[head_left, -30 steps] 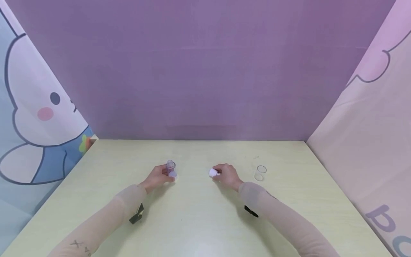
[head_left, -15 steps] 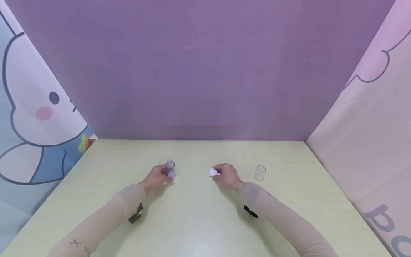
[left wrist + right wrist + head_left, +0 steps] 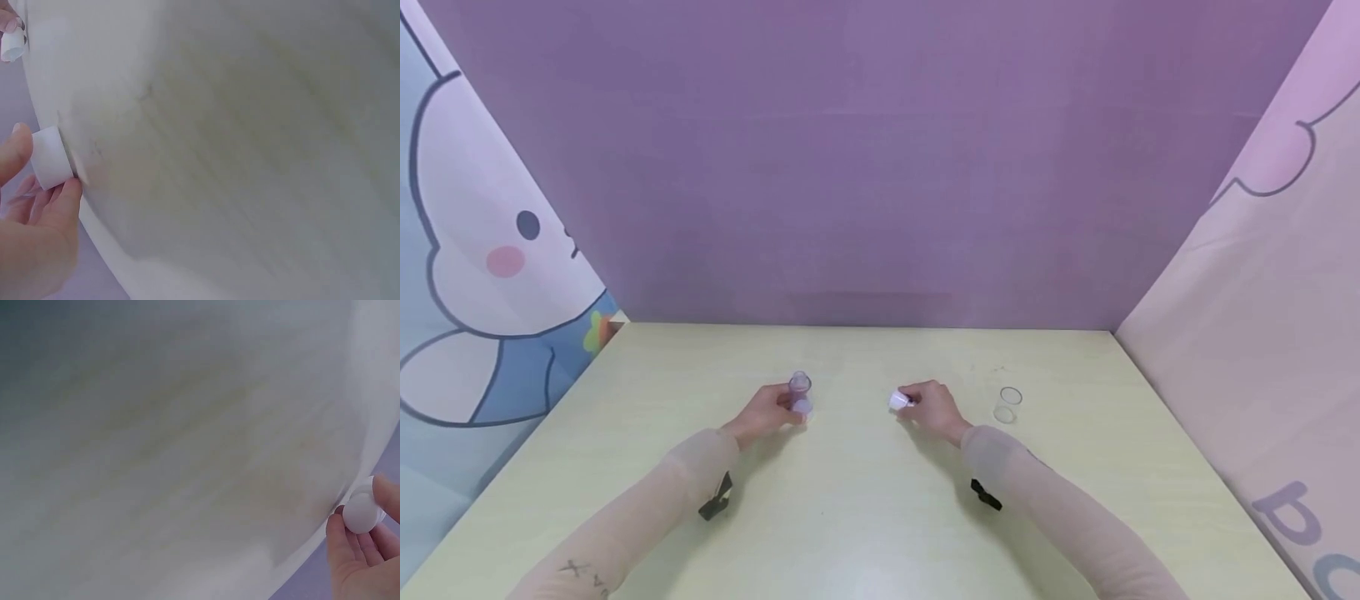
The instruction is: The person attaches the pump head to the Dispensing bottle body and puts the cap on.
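Toward the left of the table, my left hand [image 3: 769,411] grips a small clear bottle [image 3: 800,385] with a narrow neck and a white lower band. It stands about upright. In the left wrist view the thumb and fingers lie on either side of the white band [image 3: 52,159]. Right of the middle, my right hand [image 3: 934,410] pinches a small white cap-like piece [image 3: 898,401] between thumb and fingers. From the right wrist, that piece [image 3: 361,514] shows a smooth rounded face; fingers cover part of it. The two held things are apart.
A clear, open-topped cylinder [image 3: 1008,405] stands to the right of my right hand. The pale wood-look table [image 3: 865,500] ends at a purple back panel [image 3: 872,167]. Printed cloth panels [image 3: 1262,333] flank both sides.
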{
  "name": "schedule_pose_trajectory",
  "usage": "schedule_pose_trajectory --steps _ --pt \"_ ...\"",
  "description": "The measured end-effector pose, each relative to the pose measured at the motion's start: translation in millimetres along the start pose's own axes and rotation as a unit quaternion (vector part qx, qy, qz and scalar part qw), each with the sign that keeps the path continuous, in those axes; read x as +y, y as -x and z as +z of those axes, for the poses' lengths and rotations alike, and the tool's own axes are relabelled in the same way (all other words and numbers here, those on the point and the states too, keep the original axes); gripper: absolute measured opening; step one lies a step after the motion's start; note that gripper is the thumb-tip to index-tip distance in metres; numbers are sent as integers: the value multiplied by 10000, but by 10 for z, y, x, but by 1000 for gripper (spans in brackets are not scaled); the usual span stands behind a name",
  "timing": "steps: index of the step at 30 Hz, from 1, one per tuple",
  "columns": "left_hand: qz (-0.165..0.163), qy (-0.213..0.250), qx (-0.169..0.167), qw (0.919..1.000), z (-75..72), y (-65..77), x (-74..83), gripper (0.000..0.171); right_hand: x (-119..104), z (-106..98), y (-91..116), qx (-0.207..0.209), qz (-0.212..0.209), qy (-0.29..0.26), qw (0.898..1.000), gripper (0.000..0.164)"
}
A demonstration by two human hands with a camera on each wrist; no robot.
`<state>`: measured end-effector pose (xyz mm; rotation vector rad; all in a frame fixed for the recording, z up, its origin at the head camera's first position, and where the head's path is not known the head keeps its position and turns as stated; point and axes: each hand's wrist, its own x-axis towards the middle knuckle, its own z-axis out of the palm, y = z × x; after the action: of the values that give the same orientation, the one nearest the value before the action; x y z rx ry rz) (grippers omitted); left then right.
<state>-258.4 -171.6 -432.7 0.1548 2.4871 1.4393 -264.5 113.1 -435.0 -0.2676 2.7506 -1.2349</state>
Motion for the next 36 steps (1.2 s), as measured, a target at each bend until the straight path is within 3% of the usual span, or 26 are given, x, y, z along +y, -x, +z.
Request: schedule_pose_trajectory --steps 5,12,23,36 --pt "164 -187 -63 9997 -40 18 18 57 -13 -25 12 -29 32 -123 9999 39" --pt "-77 -209 108 9997 -18 -26 33 51 -27 -91 29 108 26 -371 9992 40" --pt "535 -388 123 9977 -2 -11 113 45 -35 -167 121 115 3 -508 9986 37" --pt "751 -571 -113 9955 15 41 148 43 -47 -311 254 112 41 -727 9973 42"
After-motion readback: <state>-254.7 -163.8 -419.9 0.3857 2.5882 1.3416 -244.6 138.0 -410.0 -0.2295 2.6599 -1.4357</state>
